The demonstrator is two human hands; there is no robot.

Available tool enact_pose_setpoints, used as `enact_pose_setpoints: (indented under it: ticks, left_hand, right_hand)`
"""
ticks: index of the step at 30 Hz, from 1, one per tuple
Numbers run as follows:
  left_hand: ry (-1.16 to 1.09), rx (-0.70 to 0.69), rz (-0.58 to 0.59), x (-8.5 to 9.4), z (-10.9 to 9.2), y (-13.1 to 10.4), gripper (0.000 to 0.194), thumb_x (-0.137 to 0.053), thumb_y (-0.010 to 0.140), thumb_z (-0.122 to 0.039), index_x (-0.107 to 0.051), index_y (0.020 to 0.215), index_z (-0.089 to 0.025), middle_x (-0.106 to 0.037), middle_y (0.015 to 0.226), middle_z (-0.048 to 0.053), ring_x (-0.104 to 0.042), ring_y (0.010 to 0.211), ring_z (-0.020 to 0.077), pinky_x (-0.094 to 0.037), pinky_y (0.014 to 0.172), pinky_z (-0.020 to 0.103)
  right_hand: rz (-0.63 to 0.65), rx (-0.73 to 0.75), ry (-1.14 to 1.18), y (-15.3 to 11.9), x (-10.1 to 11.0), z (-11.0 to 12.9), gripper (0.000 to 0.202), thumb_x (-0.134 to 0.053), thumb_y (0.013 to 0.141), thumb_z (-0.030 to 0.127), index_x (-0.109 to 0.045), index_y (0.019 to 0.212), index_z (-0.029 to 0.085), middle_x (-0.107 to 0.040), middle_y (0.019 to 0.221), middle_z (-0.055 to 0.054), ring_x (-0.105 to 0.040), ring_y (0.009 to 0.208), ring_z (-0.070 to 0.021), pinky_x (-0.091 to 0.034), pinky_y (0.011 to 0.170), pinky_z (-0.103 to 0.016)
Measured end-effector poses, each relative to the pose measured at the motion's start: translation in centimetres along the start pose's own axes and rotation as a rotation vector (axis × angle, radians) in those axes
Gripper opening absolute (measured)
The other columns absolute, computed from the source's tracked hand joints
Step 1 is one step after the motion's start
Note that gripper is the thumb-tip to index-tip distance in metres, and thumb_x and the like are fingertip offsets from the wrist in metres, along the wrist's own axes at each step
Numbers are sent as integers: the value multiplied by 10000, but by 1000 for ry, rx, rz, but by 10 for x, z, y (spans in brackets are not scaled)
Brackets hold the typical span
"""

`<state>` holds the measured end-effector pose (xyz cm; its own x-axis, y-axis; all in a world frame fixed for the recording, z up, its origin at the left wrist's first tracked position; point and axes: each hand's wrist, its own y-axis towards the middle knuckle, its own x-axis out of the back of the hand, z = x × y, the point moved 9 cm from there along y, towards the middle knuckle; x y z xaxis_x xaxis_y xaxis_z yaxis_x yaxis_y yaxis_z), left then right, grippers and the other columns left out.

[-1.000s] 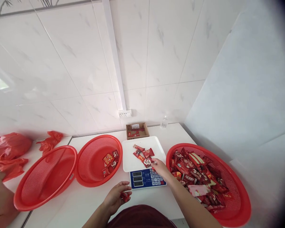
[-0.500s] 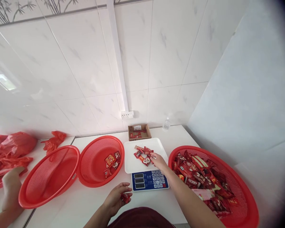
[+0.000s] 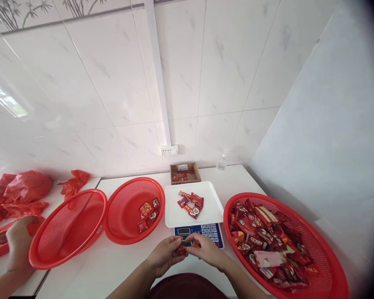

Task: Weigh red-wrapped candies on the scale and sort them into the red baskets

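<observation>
My left hand (image 3: 166, 256) is closed round a small red snack packet (image 3: 182, 250), low in front of the scale's keypad. From the right, my right hand (image 3: 205, 250) meets it, fingers bent and pinched at the packet's edge. My fingers cover most of the packet. Just beyond both hands stands a digital scale (image 3: 216, 235) with a blue panel, partly covered by them. Several red snack packets (image 3: 195, 211) lie on its white weighing tray (image 3: 212, 195).
Packets fill the large red basket (image 3: 327, 257) at right. A red basket (image 3: 121, 207) at left holds several packets; another red basket (image 3: 68, 232) is beside it. A cardboard box (image 3: 190, 178) and clear bottle (image 3: 221, 162) stand behind. A co-worker's hand (image 3: 20, 241) touches red bags (image 3: 29, 187).
My right hand has left the packets on the weighing tray and come back to my left hand. My left hand has shifted right. The co-worker's hand has moved slightly.
</observation>
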<state>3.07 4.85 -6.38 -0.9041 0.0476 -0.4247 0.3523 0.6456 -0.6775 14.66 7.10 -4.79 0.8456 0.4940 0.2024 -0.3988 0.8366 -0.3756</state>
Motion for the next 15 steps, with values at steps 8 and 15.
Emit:
enact_pose_setpoints:
  ticks: [8,15]
  left_hand:
    - [196,-52,56,-17,-4,3,461,-634,695,-593,-499,873,-191,-632,795,-3,-595,686,110,-444,735,295]
    - [591,-158,40,-15,-12,0,553,-472,679,-742,-451,693,-189,-471,509,-58,-472,438,97,-326,462,243]
  right_hand:
    - [-88,125,-297,-6,-5,30,160,-532,772,283,-649,832,191,-708,855,-47,-615,793,-180,-382,669,-248]
    - [-49,86,-157,-8,-4,27,342,-438,835,448,-514,632,184,-590,617,-16,-508,595,-129,-341,569,-241]
